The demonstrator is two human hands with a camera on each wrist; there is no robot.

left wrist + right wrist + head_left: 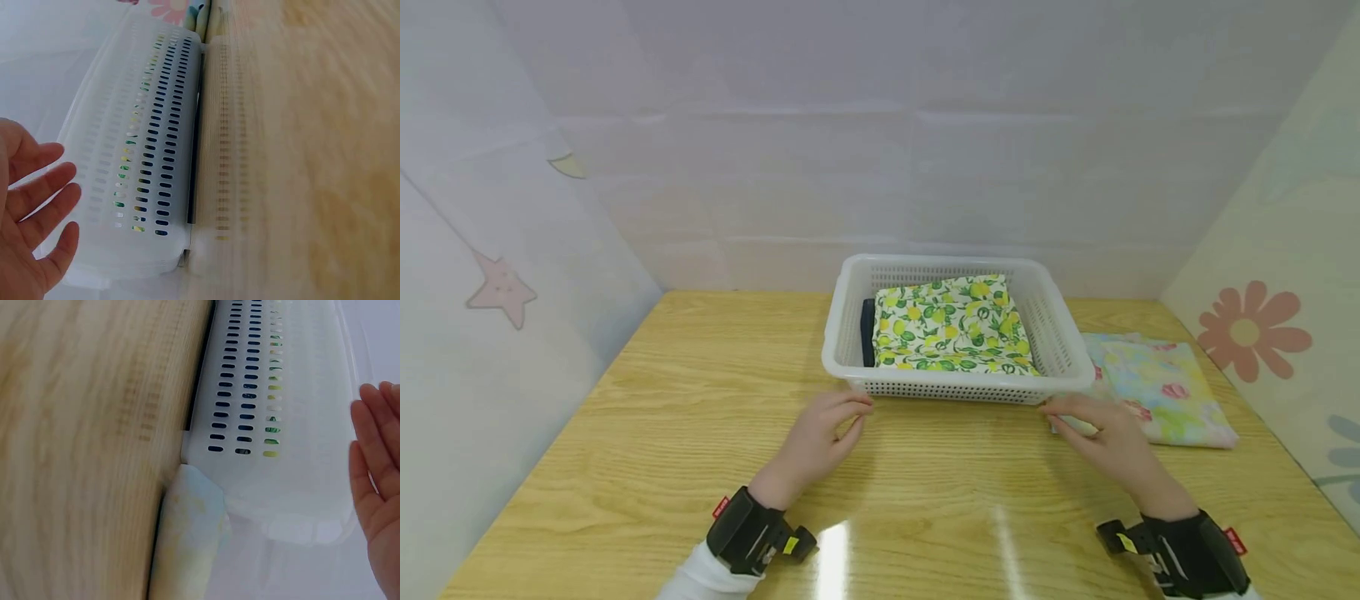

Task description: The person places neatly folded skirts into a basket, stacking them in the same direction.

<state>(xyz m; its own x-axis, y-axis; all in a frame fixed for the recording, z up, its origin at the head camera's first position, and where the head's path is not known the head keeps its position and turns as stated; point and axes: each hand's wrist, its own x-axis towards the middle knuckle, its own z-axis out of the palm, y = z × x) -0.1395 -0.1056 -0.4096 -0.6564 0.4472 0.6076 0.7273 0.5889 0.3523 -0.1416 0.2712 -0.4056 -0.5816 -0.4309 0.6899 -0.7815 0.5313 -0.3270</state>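
A white perforated plastic basket (962, 385) stands toward the back of the table. Inside it lies a folded cloth with a lemon print (951, 325), with a dark navy folded edge (868, 332) showing at its left. My left hand (823, 433) is just in front of the basket's near left corner, fingers relaxed and holding nothing; the left wrist view shows these fingers (47, 194) spread beside the basket wall. My right hand (1108, 433) hovers near the front right corner, also holding nothing. Its fingers (375, 437) are extended in the right wrist view.
A folded pastel floral cloth (1165, 387) lies on the wooden table (700, 400) to the right of the basket, partly behind my right hand. Pale printed sheets (880, 167) hang behind the table and along both sides.
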